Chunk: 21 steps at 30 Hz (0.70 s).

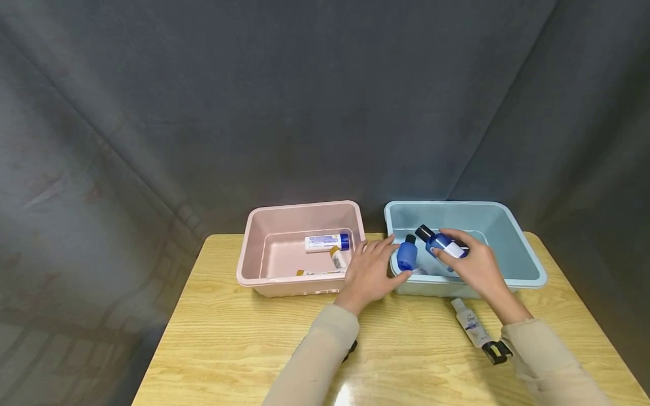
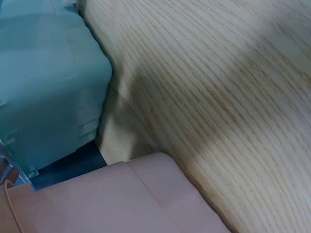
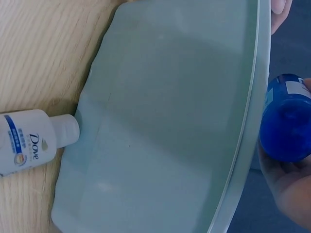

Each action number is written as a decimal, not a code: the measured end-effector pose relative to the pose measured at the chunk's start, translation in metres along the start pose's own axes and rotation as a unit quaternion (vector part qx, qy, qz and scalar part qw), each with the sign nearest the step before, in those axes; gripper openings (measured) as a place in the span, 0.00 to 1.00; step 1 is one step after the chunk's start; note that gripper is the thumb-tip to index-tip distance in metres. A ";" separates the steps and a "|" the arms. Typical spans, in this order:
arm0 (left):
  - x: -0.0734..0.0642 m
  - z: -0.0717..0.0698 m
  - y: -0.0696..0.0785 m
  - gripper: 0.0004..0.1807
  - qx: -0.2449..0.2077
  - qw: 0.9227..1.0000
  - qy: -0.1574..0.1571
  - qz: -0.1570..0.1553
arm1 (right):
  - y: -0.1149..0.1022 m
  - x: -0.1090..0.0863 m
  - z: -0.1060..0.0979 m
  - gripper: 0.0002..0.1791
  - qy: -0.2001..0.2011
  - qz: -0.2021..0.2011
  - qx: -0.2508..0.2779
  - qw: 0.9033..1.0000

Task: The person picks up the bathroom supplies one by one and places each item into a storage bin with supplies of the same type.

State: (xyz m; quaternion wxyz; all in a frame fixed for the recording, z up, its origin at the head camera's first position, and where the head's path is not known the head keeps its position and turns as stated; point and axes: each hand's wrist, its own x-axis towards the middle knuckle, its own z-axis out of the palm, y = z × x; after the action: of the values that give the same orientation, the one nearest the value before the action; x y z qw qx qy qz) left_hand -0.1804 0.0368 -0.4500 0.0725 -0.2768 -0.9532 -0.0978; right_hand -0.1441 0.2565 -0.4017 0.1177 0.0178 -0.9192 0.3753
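Note:
My right hand (image 1: 477,264) grips a dark blue bottle (image 1: 440,243) with a black cap and a white label. It holds the bottle tilted over the light blue bin (image 1: 525,262), cap pointing to the upper left. In the right wrist view the bottle's rounded blue base (image 3: 287,128) shows beyond the bin's rim. A second blue bottle (image 1: 407,257), also black-capped, leans inside that bin at its left end. With fingers spread, my left hand (image 1: 369,270) reaches across the gap between the bins, fingertips right at the blue bin's left rim.
Left of the blue bin stands a pink bin (image 1: 254,248). It contains a white tube with a blue cap (image 1: 325,243), a small white bottle with a yellow cap (image 1: 338,259) and another yellow-capped item (image 1: 320,273). A white Dove bottle (image 1: 471,324) lies on the wooden table (image 1: 223,332).

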 end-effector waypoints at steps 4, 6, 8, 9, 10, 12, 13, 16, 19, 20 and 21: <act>0.000 0.001 0.000 0.39 0.004 1.000 -0.002 -0.003 | 0.004 0.005 0.001 0.29 -0.008 -0.007 -0.005 1.000; -0.001 0.001 0.000 0.38 -0.001 1.000 -0.002 -0.003 | 0.005 0.006 0.002 0.29 -0.014 -0.007 -0.005 1.000; -0.001 0.000 0.000 0.38 -0.004 1.000 -0.003 -0.003 | 0.007 0.008 0.002 0.29 -0.021 -0.005 -0.005 1.000; -0.001 0.000 0.000 0.38 -0.003 1.000 -0.004 -0.003 | 0.008 0.008 0.002 0.29 -0.025 -0.004 -0.003 1.000; -0.001 0.000 0.000 0.39 -0.003 1.000 -0.005 -0.003 | 0.008 0.009 0.003 0.29 -0.029 -0.002 -0.003 1.000; 0.000 0.000 0.000 0.39 -0.002 1.000 -0.006 -0.003 | 0.009 0.011 0.003 0.29 -0.034 0.001 -0.002 0.999; 0.000 0.000 0.000 0.39 -0.001 1.000 -0.006 -0.002 | 0.010 0.012 0.003 0.29 -0.038 0.003 -0.003 0.999; 0.000 0.000 0.000 0.39 0.007 1.000 -0.005 -0.002 | 0.011 0.014 0.003 0.30 -0.045 0.006 -0.010 0.999; 0.000 0.001 0.000 0.40 0.013 1.000 -0.004 -0.002 | 0.012 0.017 0.004 0.29 -0.051 0.007 -0.014 0.999; 0.001 0.001 0.000 0.40 0.016 1.000 -0.005 -0.002 | 0.012 0.017 0.004 0.30 -0.052 0.007 -0.016 0.998; 0.001 0.001 0.000 0.40 0.016 1.000 -0.005 -0.002 | 0.012 0.018 0.005 0.30 -0.055 0.007 -0.017 0.998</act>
State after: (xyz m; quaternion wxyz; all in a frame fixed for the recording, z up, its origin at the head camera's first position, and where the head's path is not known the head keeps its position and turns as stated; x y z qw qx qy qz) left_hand -0.1812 0.0370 -0.4509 0.0721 -0.2745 -0.9554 -0.0812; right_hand -0.1639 0.2629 -0.4090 0.0649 0.0299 -0.9305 0.3592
